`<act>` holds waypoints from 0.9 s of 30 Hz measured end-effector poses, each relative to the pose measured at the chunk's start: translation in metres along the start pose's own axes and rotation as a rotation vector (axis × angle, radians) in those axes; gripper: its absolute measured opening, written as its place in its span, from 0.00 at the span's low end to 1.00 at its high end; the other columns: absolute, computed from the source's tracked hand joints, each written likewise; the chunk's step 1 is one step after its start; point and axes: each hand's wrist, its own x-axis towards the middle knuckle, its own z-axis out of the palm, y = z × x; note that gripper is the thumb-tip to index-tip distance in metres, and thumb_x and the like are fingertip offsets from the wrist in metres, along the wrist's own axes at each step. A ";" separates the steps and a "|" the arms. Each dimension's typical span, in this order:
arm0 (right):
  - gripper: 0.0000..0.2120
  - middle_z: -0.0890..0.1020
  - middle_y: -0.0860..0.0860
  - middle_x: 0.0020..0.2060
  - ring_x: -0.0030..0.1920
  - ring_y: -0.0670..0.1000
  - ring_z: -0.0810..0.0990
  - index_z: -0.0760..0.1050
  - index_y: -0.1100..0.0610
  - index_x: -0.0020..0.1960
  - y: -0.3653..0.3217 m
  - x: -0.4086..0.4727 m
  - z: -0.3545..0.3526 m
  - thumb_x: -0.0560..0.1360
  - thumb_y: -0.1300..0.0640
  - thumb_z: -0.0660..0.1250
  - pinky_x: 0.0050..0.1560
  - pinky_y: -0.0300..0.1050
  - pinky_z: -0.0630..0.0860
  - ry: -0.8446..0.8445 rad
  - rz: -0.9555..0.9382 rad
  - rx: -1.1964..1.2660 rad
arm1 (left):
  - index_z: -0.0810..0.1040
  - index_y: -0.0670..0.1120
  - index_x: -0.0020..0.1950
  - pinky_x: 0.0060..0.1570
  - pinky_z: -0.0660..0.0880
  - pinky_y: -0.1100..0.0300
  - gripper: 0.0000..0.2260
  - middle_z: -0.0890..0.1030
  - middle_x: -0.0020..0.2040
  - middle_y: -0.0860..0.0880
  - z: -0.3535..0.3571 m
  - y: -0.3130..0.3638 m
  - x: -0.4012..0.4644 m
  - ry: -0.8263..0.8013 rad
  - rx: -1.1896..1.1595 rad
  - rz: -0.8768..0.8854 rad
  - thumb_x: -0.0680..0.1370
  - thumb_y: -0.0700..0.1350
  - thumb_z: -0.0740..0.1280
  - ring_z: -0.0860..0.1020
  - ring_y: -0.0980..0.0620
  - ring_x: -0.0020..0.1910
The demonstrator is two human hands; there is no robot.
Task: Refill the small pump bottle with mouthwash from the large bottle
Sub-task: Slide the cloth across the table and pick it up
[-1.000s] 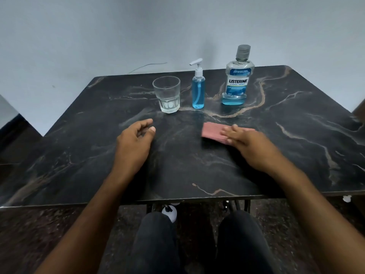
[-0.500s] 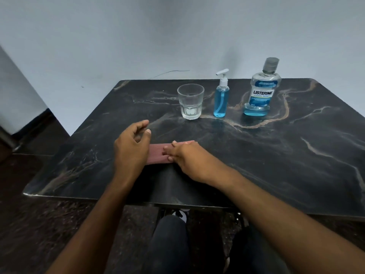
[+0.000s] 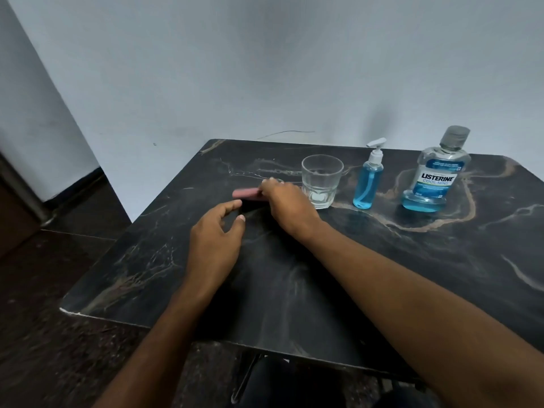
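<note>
The small pump bottle [image 3: 368, 184] stands upright near the table's back, mostly full of blue liquid, its white pump on top. Right of it stands the large Listerine bottle [image 3: 437, 175], capped, with only a low layer of blue mouthwash at the bottom. My right hand [image 3: 287, 204] reaches across to the left and presses on a pink cloth [image 3: 245, 193], fingers closed over its right end. My left hand [image 3: 216, 237] rests on the table just in front of the cloth, fingers apart and curled, holding nothing. Neither hand touches a bottle.
A clear drinking glass [image 3: 321, 181] stands just right of my right hand and left of the pump bottle. The dark marble table [image 3: 441, 260] has its left edge close to my left hand. A wall rises behind the table; my legs show under the front edge.
My right hand has slid the pink cloth from the table's middle leftward and further back, past my left hand. My head has turned left, shifting the bottles to the right of view.
</note>
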 end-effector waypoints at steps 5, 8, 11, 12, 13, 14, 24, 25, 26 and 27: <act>0.12 0.80 0.61 0.61 0.66 0.62 0.74 0.79 0.55 0.56 0.007 0.008 0.012 0.80 0.62 0.59 0.65 0.52 0.70 -0.019 0.006 0.062 | 0.81 0.53 0.66 0.66 0.76 0.51 0.15 0.84 0.61 0.55 0.004 -0.002 0.009 -0.026 0.011 -0.048 0.79 0.46 0.68 0.80 0.55 0.61; 0.10 0.85 0.58 0.48 0.53 0.62 0.81 0.82 0.56 0.50 0.012 0.000 0.020 0.78 0.60 0.62 0.52 0.52 0.76 -0.046 0.002 0.122 | 0.81 0.53 0.66 0.65 0.76 0.53 0.15 0.84 0.60 0.56 0.007 -0.002 0.012 -0.042 0.009 -0.050 0.79 0.45 0.68 0.81 0.56 0.61; 0.12 0.85 0.55 0.55 0.59 0.57 0.80 0.83 0.55 0.58 0.015 0.000 0.021 0.78 0.60 0.64 0.60 0.52 0.75 -0.058 0.022 0.197 | 0.81 0.52 0.66 0.66 0.75 0.56 0.16 0.84 0.61 0.55 0.010 -0.002 0.017 -0.055 0.037 -0.047 0.79 0.45 0.68 0.81 0.55 0.61; 0.13 0.84 0.54 0.58 0.62 0.56 0.79 0.82 0.55 0.60 0.015 0.000 0.021 0.78 0.60 0.64 0.63 0.52 0.73 -0.073 0.043 0.217 | 0.81 0.51 0.67 0.66 0.74 0.56 0.16 0.84 0.62 0.54 0.011 -0.001 0.018 -0.060 0.050 -0.046 0.79 0.45 0.68 0.80 0.55 0.62; 0.14 0.82 0.54 0.61 0.65 0.56 0.77 0.81 0.54 0.62 0.015 0.000 0.021 0.79 0.59 0.63 0.65 0.53 0.72 -0.096 0.054 0.221 | 0.80 0.51 0.67 0.66 0.74 0.56 0.16 0.83 0.63 0.54 0.012 0.000 0.020 -0.065 0.059 -0.044 0.79 0.45 0.68 0.80 0.54 0.62; 0.14 0.80 0.55 0.63 0.67 0.57 0.75 0.79 0.54 0.63 0.014 -0.001 0.020 0.80 0.56 0.62 0.67 0.55 0.71 -0.136 0.059 0.199 | 0.80 0.50 0.68 0.67 0.74 0.55 0.17 0.83 0.64 0.53 0.014 0.001 0.021 -0.075 0.063 -0.042 0.79 0.45 0.69 0.80 0.54 0.63; 0.13 0.85 0.55 0.54 0.55 0.54 0.82 0.80 0.58 0.61 0.012 -0.057 -0.041 0.78 0.58 0.64 0.59 0.49 0.77 0.154 -0.037 0.195 | 0.81 0.49 0.67 0.51 0.68 0.80 0.14 0.84 0.61 0.53 0.021 0.007 0.015 -0.080 0.052 0.058 0.81 0.45 0.69 0.80 0.64 0.54; 0.12 0.86 0.54 0.50 0.50 0.54 0.82 0.81 0.57 0.58 0.016 -0.065 -0.052 0.78 0.57 0.64 0.54 0.49 0.78 0.222 -0.020 0.174 | 0.81 0.50 0.66 0.49 0.69 0.80 0.13 0.84 0.58 0.54 0.024 0.009 0.016 -0.079 0.037 0.081 0.81 0.46 0.69 0.79 0.67 0.51; 0.11 0.86 0.54 0.47 0.48 0.54 0.82 0.82 0.57 0.56 0.019 -0.073 -0.063 0.77 0.57 0.64 0.51 0.50 0.79 0.268 -0.001 0.148 | 0.81 0.51 0.65 0.49 0.71 0.77 0.13 0.85 0.56 0.54 0.027 0.014 0.015 -0.096 0.031 0.099 0.81 0.47 0.68 0.79 0.68 0.49; 0.10 0.85 0.54 0.46 0.46 0.54 0.82 0.82 0.58 0.55 0.024 -0.080 -0.072 0.77 0.58 0.65 0.49 0.51 0.79 0.322 0.010 0.124 | 0.82 0.52 0.65 0.52 0.74 0.73 0.12 0.84 0.56 0.55 0.029 0.019 0.016 -0.097 0.021 0.118 0.81 0.48 0.68 0.79 0.68 0.50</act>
